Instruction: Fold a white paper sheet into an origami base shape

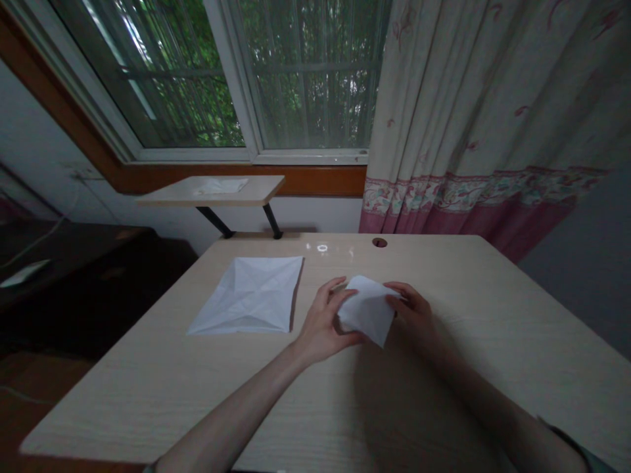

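Paper (pixel 369 307), small and white, is held in our left hand (pixel 321 326) and right hand (pixel 417 314), lower middle of the frame (a wrinkly sheet (pixel 254 299) lies farther left).

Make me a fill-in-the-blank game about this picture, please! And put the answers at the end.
1. The left hand and the right hand hold a small paper whose colour is ____.
2. The bigger creased sheet lies on the table, to the ____ of both hands.
3. Under the raised shelf, ____ black legs can be seen.
4. The flowery curtain hangs beside the glass ____.

Missing words: white; left; two; window.
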The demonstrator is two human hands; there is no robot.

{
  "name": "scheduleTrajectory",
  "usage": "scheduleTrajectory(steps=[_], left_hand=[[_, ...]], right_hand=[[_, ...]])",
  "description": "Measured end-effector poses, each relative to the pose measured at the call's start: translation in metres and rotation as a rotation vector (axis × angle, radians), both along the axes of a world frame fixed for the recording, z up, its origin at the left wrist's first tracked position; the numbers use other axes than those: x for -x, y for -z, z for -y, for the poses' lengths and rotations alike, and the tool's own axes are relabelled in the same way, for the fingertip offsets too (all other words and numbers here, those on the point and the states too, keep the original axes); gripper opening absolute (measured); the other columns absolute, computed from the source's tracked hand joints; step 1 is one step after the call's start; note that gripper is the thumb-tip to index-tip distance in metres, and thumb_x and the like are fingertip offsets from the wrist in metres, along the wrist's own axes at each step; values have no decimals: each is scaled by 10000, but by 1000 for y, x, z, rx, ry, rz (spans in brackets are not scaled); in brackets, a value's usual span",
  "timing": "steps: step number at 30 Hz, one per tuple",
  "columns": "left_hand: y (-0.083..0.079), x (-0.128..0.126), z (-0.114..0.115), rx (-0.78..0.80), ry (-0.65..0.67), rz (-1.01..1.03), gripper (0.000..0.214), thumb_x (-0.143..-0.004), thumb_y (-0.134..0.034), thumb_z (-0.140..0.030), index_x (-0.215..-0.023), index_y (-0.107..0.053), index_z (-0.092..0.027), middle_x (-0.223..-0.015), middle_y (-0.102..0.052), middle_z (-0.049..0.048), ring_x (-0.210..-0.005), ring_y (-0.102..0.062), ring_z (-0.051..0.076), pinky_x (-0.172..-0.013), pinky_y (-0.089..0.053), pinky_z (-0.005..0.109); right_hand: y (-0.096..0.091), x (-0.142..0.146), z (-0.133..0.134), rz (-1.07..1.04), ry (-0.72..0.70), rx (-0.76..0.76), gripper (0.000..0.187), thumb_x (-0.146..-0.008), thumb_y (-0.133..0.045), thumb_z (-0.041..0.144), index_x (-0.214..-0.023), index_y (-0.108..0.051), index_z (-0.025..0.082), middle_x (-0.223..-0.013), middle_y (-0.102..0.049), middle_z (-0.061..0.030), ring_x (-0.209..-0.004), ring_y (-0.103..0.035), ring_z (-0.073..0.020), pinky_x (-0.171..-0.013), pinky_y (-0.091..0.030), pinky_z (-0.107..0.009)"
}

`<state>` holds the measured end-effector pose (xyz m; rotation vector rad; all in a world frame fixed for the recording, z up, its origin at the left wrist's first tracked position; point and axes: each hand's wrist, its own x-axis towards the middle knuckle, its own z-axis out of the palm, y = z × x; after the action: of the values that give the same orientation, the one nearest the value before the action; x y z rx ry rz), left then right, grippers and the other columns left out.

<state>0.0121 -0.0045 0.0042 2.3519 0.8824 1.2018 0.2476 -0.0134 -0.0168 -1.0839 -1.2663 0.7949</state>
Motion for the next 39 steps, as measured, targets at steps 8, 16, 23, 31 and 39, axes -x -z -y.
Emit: scheduleTrajectory(steps=[8, 16, 23, 31, 39], left_hand=[[-1, 4, -5, -292, 64, -93, 402, -872, -712, -439, -1204, -610, -238, -1228, -674, 90, -1124, -633, 259, -924, -501, 444], [-3, 3, -2, -277, 72, -55, 138, -929, -665, -321, -1015, -701, -219, -1023, -754, 44, -923, -702, 185, -824, -516, 348], [-6, 0, 0, -183, 108, 33, 145, -844, -739, -268, -973, -707, -210, -998, -751, 53, -903, -702, 198, -812, -537, 356], [-8, 1, 2, -185, 122, 15, 151, -819, -682, -194, -966, -704, -223, -1001, -755, 45, -892, -700, 203, -809, -534, 374], [-2, 2, 1, -276, 21, -61, 137, -865, -636, -153, -981, -686, -206, -961, -758, 36, -850, -704, 196, -766, -540, 347]], right_hand=[[3, -2, 0, 6, 11, 58, 218, -802, -708, 390, -972, -707, 252, -961, -744, -58, -775, -700, -223, -642, -572, -348], [0, 0, 1, 21, 8, 105, 236, -842, -655, 450, -942, -707, 243, -873, -733, -47, -698, -668, -205, -581, -529, -317], [2, -5, 1, 136, 39, 121, 279, -868, -603, 473, -979, -716, 243, -925, -742, -57, -782, -673, -220, -642, -529, -327], [4, -4, 2, 146, 68, 146, 235, -869, -599, 438, -976, -727, 273, -993, -747, -60, -889, -670, -248, -758, -532, -377], [-2, -2, 4, 163, 45, 123, 276, -894, -571, 490, -951, -712, 259, -968, -737, -65, -858, -663, -241, -744, -531, -373]])
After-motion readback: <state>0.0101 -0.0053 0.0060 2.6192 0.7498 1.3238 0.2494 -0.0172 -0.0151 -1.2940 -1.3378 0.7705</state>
